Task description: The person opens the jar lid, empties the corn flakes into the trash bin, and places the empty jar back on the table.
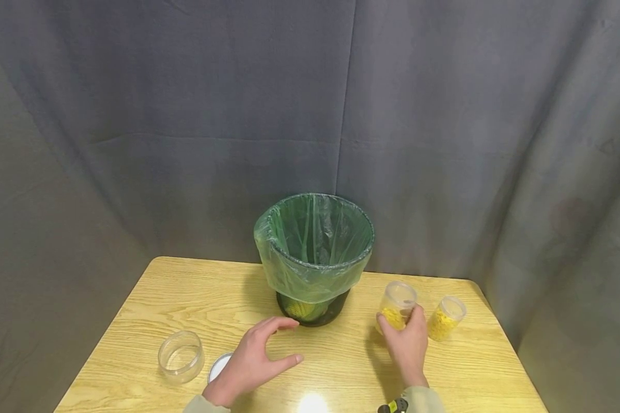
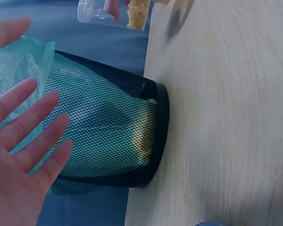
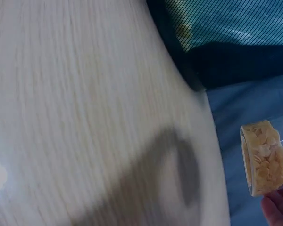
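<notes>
My right hand (image 1: 409, 345) grips a clear plastic jar (image 1: 399, 293), its fingers and thumb round the side. Yellow flakes (image 3: 264, 157) fill the lower part of this jar, and its shadow falls on the table apart from it. My left hand (image 1: 249, 360) hovers in front of the bin with nothing in it, thumb and fingers spread apart. Behind the hands stands a black mesh waste bin (image 2: 104, 117), lined with a green translucent bag (image 1: 315, 281) folded over its rim. Something yellow shows low through the mesh.
A second clear jar (image 1: 443, 321) of yellow flakes stands right of my right hand. At the left are a wide clear container (image 1: 181, 358) and a round white lid (image 1: 219, 366), partly covered by my left hand. Grey curtains (image 1: 186, 143) enclose the wooden table (image 1: 201, 298).
</notes>
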`<state>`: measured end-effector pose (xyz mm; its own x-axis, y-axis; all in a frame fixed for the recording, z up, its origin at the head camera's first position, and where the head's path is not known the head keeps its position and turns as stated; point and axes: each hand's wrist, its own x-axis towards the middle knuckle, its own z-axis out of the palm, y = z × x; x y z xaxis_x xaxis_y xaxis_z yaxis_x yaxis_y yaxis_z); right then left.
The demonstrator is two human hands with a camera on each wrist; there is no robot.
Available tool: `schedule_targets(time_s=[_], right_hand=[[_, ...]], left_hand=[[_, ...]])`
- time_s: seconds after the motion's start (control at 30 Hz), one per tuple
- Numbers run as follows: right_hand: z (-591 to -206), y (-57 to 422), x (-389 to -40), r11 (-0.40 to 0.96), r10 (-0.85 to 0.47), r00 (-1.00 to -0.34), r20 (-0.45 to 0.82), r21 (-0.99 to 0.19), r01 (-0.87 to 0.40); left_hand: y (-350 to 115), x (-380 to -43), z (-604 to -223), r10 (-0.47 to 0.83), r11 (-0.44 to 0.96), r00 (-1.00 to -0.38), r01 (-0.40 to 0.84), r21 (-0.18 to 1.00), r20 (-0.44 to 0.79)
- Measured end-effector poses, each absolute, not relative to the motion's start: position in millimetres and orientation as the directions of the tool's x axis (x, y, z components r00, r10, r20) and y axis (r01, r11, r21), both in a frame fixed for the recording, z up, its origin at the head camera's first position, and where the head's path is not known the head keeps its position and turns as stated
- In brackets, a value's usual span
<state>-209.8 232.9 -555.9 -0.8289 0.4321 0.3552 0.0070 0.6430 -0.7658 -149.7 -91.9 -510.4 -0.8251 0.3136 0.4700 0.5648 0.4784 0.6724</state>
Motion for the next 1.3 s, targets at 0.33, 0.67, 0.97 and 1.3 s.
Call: schedule_targets(time_s=[0.33,0.67,0.97,1.3], right_hand=[[-534.9,220.3,-201.8,0.662,0.351,-0.824,0.444,-0.740,-0.116],[-515.1,207.5,-191.0,0.667,0.279,-0.813,0.511,-0.712,-0.219],[-497.4,192.0,-178.8,0.663,0.192,-0.803,0.565,-0.677,-0.318],[-485.1,170.5,-165.1,0.619,0.071,-0.811,0.581,-0.663,-0.421]], left_hand=[[-92.8,-151.1,-500.3,0.321,0.450,-0.810,0.586,0.674,0.490],[-91.8,-150.4,-490.9,0.303,0.402,-0.797,0.604,0.688,0.523],[-89.7,-150.6,-485.3,0.291,0.382,-0.791,0.612,0.693,0.538],[-80.6,-136.4,-444.0,0.268,0.282,-0.752,0.659,0.698,0.602]])
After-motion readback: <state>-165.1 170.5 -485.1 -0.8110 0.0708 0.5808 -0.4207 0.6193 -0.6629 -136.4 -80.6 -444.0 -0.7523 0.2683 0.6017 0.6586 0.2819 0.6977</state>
